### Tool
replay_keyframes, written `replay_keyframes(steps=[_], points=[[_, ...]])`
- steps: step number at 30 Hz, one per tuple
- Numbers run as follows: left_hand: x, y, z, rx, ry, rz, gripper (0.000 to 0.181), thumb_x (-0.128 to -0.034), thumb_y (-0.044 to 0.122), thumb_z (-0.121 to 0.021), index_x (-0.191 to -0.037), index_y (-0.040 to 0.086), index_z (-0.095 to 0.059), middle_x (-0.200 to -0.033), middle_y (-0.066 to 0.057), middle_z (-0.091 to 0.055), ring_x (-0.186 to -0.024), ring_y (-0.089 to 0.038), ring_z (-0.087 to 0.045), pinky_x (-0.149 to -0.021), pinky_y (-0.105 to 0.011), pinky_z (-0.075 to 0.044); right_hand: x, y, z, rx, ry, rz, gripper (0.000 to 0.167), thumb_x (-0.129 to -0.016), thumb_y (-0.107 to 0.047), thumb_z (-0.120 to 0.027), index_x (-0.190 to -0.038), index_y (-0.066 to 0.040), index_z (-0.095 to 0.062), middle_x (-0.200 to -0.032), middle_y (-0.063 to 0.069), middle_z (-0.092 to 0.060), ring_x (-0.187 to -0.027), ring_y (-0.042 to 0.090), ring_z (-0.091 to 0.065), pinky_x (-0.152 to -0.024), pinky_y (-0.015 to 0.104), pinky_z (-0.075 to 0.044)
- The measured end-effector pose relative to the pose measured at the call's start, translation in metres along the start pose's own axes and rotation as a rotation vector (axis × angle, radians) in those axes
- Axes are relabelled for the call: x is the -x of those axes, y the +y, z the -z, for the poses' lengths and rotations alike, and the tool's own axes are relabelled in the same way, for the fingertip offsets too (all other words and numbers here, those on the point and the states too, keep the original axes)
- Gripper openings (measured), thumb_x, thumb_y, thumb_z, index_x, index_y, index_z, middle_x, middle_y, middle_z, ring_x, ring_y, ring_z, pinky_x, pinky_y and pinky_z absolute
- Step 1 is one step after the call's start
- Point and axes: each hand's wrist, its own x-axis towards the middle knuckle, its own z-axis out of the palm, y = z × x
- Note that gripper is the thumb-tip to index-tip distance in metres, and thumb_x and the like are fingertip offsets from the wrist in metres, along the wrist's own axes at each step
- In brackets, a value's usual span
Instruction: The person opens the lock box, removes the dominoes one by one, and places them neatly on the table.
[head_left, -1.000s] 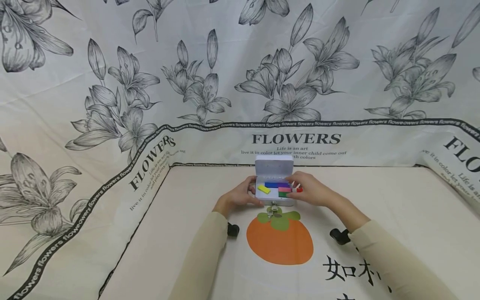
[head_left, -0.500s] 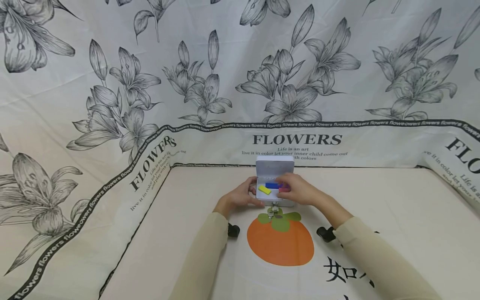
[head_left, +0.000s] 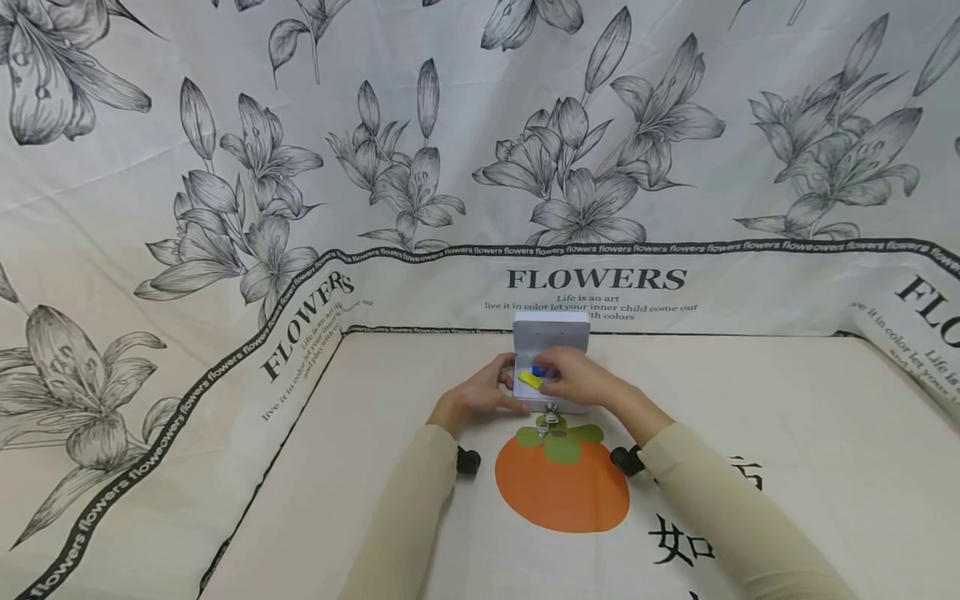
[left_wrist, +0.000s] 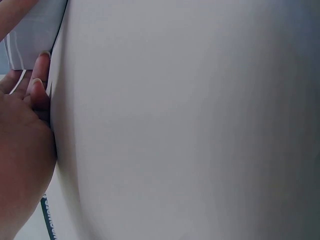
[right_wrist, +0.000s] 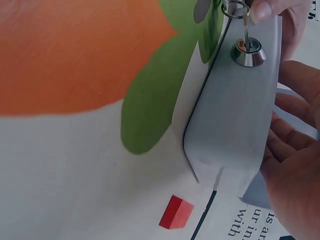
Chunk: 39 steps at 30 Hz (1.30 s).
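The small white metal box (head_left: 552, 331) stands with its lid up. My left hand (head_left: 480, 392) grips its left side; in the left wrist view, that hand (left_wrist: 22, 150) has fingers against the box (left_wrist: 37, 37). My right hand (head_left: 581, 382) reaches inside over the right part, beside a yellow block (head_left: 531, 379) and a partly covered blue block (head_left: 538, 370). In the right wrist view, the right hand's (right_wrist: 295, 145) fingertips are hidden behind the box wall (right_wrist: 230, 110), so a pinch cannot be confirmed.
A red block (right_wrist: 176, 212) lies on the cloth beside the box's right end. Keys on a ring (right_wrist: 236, 9) hang at the front lock (right_wrist: 248, 52). Behind the box rises a flower-printed cloth wall (head_left: 420, 287).
My right hand has moved left from the box's right edge to over its inside, covering the pink, green and purple pieces. The left hand has kept its hold.
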Motion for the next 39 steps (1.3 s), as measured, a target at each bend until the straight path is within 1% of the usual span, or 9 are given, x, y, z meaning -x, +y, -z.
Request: replay_keyframes(steps=[7,13,17,23,29,31,36,37,39], points=[[0.002,0.002,0.001,0.005,-0.009,0.000,0.097,-0.0762,0.005,-0.089,-0.155,0.016,-0.034,-0.105,-0.004,-0.057,-0.099,-0.016,-0.051,-0.096,-0.033,-0.036,-0.011,0.002,-0.007,-0.005,-0.034,-0.030,0.044,-0.086,-0.004,-0.077,-0.125,0.009,-0.064,-0.115,0.021,-0.069,-0.102,0.032,-0.067,-0.091,0.045,-0.054],[0.003,0.001,0.001,0.007,-0.007,0.012,0.097,-0.0763,0.006,-0.089,-0.155,0.017,-0.034,-0.104,-0.004,-0.058,-0.097,-0.016,-0.051,-0.093,-0.032,-0.038,-0.016,0.002,-0.010,-0.022,-0.053,-0.053,0.044,-0.086,-0.004,-0.078,-0.126,0.009,-0.064,-0.110,0.018,-0.070,-0.098,0.029,-0.068,-0.089,0.042,-0.055],[0.002,0.001,0.002,-0.005,-0.002,0.005,0.098,-0.0760,0.007,-0.089,-0.156,0.017,-0.033,-0.105,-0.004,-0.057,-0.098,-0.016,-0.050,-0.093,-0.032,-0.038,-0.018,0.001,-0.010,-0.029,-0.055,-0.060,0.045,-0.086,-0.003,-0.077,-0.127,0.009,-0.063,-0.106,0.018,-0.071,-0.095,0.026,-0.069,-0.086,0.040,-0.056],[0.002,0.001,0.001,-0.009,-0.005,-0.005,0.098,-0.0760,0.006,-0.089,-0.156,0.016,-0.033,-0.106,-0.006,-0.056,-0.098,-0.015,-0.050,-0.092,-0.031,-0.038,-0.021,-0.001,-0.012,0.005,-0.063,-0.060,0.045,-0.086,-0.006,-0.078,-0.125,0.010,-0.063,-0.099,0.016,-0.071,-0.090,0.024,-0.066,-0.084,0.040,-0.055],[0.003,0.001,0.001,0.003,-0.007,-0.013,0.096,-0.0763,0.006,-0.088,-0.155,0.016,-0.034,-0.105,-0.007,-0.055,-0.097,-0.016,-0.048,-0.090,-0.029,-0.038,-0.025,0.000,-0.015,0.025,-0.079,-0.086,0.045,-0.086,-0.009,-0.080,-0.123,0.010,-0.064,-0.095,0.015,-0.070,-0.086,0.022,-0.063,-0.081,0.041,-0.053],[0.006,0.004,0.000,0.002,-0.002,-0.007,0.095,-0.0766,0.005,-0.088,-0.155,0.015,-0.035,-0.107,-0.010,-0.055,-0.098,-0.018,-0.049,-0.090,-0.029,-0.038,-0.026,0.001,-0.015,0.026,-0.082,-0.094,0.044,-0.086,-0.010,-0.080,-0.123,0.009,-0.065,-0.094,0.014,-0.070,-0.084,0.021,-0.062,-0.080,0.040,-0.053],[0.005,0.005,0.000,-0.002,0.001,0.004,0.096,-0.0767,0.006,-0.088,-0.155,0.016,-0.034,-0.107,-0.009,-0.056,-0.099,-0.019,-0.050,-0.092,-0.031,-0.037,-0.029,0.000,-0.017,0.014,-0.085,-0.118,0.034,-0.086,-0.010,-0.080,-0.114,0.006,-0.067,-0.088,0.010,-0.067,-0.079,0.019,-0.058,-0.074,0.036,-0.050],[0.003,0.001,0.001,-0.004,-0.001,0.000,0.096,-0.0762,0.007,-0.089,-0.155,0.017,-0.034,-0.104,-0.006,-0.055,-0.098,-0.017,-0.049,-0.092,-0.031,-0.036,-0.029,0.000,-0.017,0.012,-0.084,-0.121,0.033,-0.086,-0.010,-0.080,-0.112,0.005,-0.067,-0.088,0.010,-0.067,-0.079,0.019,-0.058,-0.073,0.035,-0.049],[0.003,0.001,0.000,-0.009,0.000,-0.001,0.097,-0.0763,0.007,-0.089,-0.155,0.017,-0.034,-0.104,-0.006,-0.055,-0.098,-0.017,-0.049,-0.093,-0.032,-0.036,-0.030,0.001,-0.018,0.008,-0.085,-0.124,0.030,-0.086,-0.010,-0.080,-0.110,0.005,-0.068,-0.087,0.009,-0.066,-0.078,0.019,-0.058,-0.073,0.035,-0.049]])
